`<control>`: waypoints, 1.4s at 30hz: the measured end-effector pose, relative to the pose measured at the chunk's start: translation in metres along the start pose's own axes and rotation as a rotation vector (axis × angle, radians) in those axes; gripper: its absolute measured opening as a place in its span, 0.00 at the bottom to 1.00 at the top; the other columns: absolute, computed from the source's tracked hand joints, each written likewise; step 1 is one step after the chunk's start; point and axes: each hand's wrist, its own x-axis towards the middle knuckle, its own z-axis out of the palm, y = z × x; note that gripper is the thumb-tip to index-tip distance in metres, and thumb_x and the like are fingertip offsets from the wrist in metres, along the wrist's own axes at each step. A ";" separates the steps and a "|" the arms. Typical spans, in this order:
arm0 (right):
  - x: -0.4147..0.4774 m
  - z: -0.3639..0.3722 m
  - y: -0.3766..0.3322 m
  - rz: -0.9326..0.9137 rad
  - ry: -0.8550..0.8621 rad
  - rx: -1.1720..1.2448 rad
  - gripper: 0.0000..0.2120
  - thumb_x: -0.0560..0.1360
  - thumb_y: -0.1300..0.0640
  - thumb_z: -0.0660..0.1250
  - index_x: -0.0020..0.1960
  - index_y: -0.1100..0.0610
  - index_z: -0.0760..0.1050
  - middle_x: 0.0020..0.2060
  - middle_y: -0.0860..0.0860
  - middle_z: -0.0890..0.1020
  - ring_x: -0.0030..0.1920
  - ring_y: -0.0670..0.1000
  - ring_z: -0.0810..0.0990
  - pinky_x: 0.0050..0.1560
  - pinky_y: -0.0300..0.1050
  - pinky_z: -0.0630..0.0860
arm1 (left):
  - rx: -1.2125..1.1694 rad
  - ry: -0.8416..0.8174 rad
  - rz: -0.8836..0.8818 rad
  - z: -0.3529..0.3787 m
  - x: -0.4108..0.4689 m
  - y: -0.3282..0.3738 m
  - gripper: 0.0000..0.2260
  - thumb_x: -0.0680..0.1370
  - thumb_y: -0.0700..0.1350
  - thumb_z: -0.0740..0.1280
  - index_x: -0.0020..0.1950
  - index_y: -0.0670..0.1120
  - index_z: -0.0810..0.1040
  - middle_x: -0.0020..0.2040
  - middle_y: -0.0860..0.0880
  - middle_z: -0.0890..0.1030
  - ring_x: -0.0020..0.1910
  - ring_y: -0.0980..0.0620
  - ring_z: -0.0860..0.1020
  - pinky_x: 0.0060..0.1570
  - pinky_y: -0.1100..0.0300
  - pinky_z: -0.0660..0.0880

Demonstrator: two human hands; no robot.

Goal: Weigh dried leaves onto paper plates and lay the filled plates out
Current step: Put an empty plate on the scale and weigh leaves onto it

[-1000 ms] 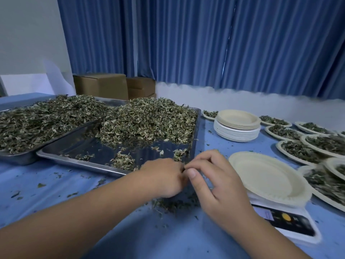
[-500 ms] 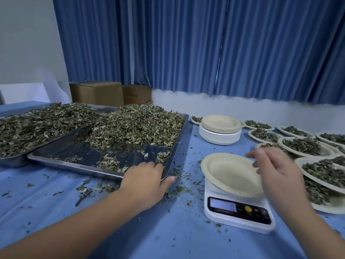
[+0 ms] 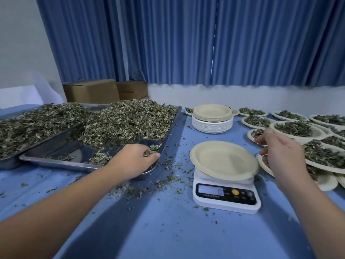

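Left hand [image 3: 134,159] curls round dried leaves [image 3: 147,153] at steel tray's [image 3: 56,162] near corner — empty paper plate [image 3: 224,159], on scale [image 3: 225,201], lies rightward. Right hand [image 3: 281,152] — relaxed, empty — hovers nearer it.

Beige plate [image 3: 222,159] — white scale [image 3: 226,200], blue cloth [image 3: 168,230]

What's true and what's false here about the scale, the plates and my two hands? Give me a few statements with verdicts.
1. The paper plate on the scale is empty. True.
2. The left hand rests on the scale. False: its fingers curl round dried leaves at the tray's near corner.
3. Several filled plates lie right of the scale. True.
4. The right hand holds one of the filled plates. False: it hovers beside the scale, holding nothing.
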 end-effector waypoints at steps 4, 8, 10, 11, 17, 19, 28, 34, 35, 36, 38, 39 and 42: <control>0.001 0.003 0.004 -0.027 -0.038 -0.021 0.18 0.78 0.45 0.61 0.35 0.50 0.80 0.21 0.47 0.74 0.21 0.44 0.69 0.30 0.43 0.67 | 0.016 0.020 -0.017 -0.008 0.018 -0.002 0.20 0.79 0.60 0.62 0.35 0.45 0.73 0.24 0.52 0.72 0.17 0.59 0.65 0.19 0.66 0.60; 0.004 0.003 0.007 -0.034 -0.053 -0.018 0.17 0.78 0.44 0.61 0.36 0.49 0.81 0.21 0.46 0.74 0.21 0.44 0.69 0.31 0.44 0.67 | 0.043 0.046 -0.037 -0.021 0.035 0.001 0.19 0.79 0.58 0.62 0.36 0.46 0.73 0.25 0.51 0.73 0.19 0.57 0.67 0.18 0.65 0.62; 0.005 0.003 0.008 -0.032 -0.056 -0.016 0.17 0.78 0.44 0.61 0.36 0.49 0.80 0.22 0.46 0.74 0.22 0.44 0.69 0.31 0.44 0.68 | -0.001 0.046 -0.037 -0.030 0.044 0.009 0.17 0.80 0.57 0.62 0.39 0.46 0.75 0.27 0.49 0.77 0.19 0.56 0.70 0.18 0.66 0.65; 0.006 0.003 0.008 -0.031 -0.055 -0.016 0.17 0.78 0.45 0.61 0.36 0.49 0.80 0.22 0.47 0.75 0.22 0.45 0.70 0.31 0.44 0.68 | -0.043 0.059 -0.030 -0.035 0.048 0.016 0.16 0.80 0.56 0.61 0.41 0.46 0.76 0.29 0.48 0.78 0.19 0.57 0.71 0.19 0.67 0.67; 0.010 0.005 0.007 -0.016 -0.039 0.003 0.18 0.79 0.47 0.62 0.34 0.53 0.79 0.22 0.44 0.75 0.24 0.44 0.71 0.33 0.44 0.69 | -0.235 0.295 0.128 -0.048 0.069 0.092 0.17 0.80 0.56 0.62 0.39 0.45 0.76 0.29 0.50 0.77 0.20 0.62 0.72 0.18 0.71 0.63; 0.012 0.005 0.008 -0.013 -0.033 0.015 0.18 0.79 0.47 0.62 0.34 0.53 0.79 0.22 0.45 0.74 0.24 0.43 0.70 0.33 0.44 0.69 | -0.294 0.274 0.208 -0.037 0.070 0.121 0.17 0.80 0.56 0.62 0.35 0.48 0.72 0.28 0.52 0.75 0.22 0.61 0.73 0.21 0.69 0.66; 0.016 0.003 0.010 -0.024 -0.028 0.018 0.18 0.78 0.47 0.62 0.33 0.52 0.80 0.23 0.44 0.77 0.24 0.43 0.72 0.34 0.45 0.69 | -0.224 0.024 0.413 0.040 0.066 0.177 0.23 0.78 0.65 0.57 0.39 0.47 0.74 0.34 0.52 0.76 0.37 0.51 0.76 0.36 0.56 0.72; 0.012 0.005 0.007 -0.058 -0.053 -0.015 0.19 0.79 0.49 0.62 0.33 0.55 0.78 0.21 0.47 0.74 0.24 0.45 0.71 0.33 0.43 0.69 | -0.341 -0.279 0.481 0.033 0.043 0.162 0.38 0.72 0.71 0.40 0.63 0.50 0.75 0.62 0.50 0.77 0.61 0.52 0.73 0.55 0.58 0.65; 0.011 0.006 0.007 -0.052 -0.057 -0.015 0.19 0.79 0.49 0.62 0.32 0.55 0.78 0.21 0.47 0.74 0.24 0.45 0.71 0.33 0.44 0.69 | -0.351 -0.247 0.496 0.029 0.039 0.157 0.38 0.72 0.71 0.39 0.65 0.51 0.74 0.63 0.50 0.76 0.63 0.52 0.71 0.58 0.57 0.65; 0.010 0.005 0.006 -0.046 -0.061 -0.016 0.19 0.79 0.48 0.62 0.32 0.55 0.78 0.22 0.49 0.74 0.24 0.46 0.71 0.34 0.45 0.69 | -0.347 -0.203 0.502 0.024 0.034 0.151 0.38 0.72 0.71 0.38 0.66 0.52 0.73 0.64 0.50 0.75 0.64 0.53 0.70 0.62 0.55 0.64; 0.008 0.004 0.006 -0.038 -0.074 -0.024 0.19 0.78 0.47 0.62 0.33 0.55 0.78 0.23 0.50 0.74 0.25 0.46 0.71 0.34 0.46 0.70 | -0.295 -0.123 0.454 0.014 0.028 0.133 0.37 0.73 0.73 0.38 0.68 0.55 0.71 0.66 0.52 0.72 0.67 0.53 0.68 0.68 0.49 0.63; 0.007 0.003 0.006 -0.037 -0.078 -0.026 0.19 0.78 0.47 0.62 0.33 0.55 0.78 0.23 0.50 0.74 0.25 0.45 0.71 0.35 0.46 0.70 | -0.240 -0.090 0.399 0.010 0.025 0.121 0.36 0.73 0.74 0.41 0.68 0.56 0.70 0.66 0.53 0.72 0.67 0.53 0.69 0.68 0.47 0.64; 0.005 0.001 0.005 -0.038 -0.075 -0.029 0.19 0.79 0.47 0.62 0.33 0.55 0.78 0.23 0.51 0.73 0.23 0.44 0.70 0.34 0.45 0.69 | -0.037 -0.005 0.156 0.003 0.014 0.083 0.28 0.75 0.70 0.47 0.65 0.57 0.72 0.64 0.52 0.72 0.62 0.50 0.72 0.64 0.46 0.69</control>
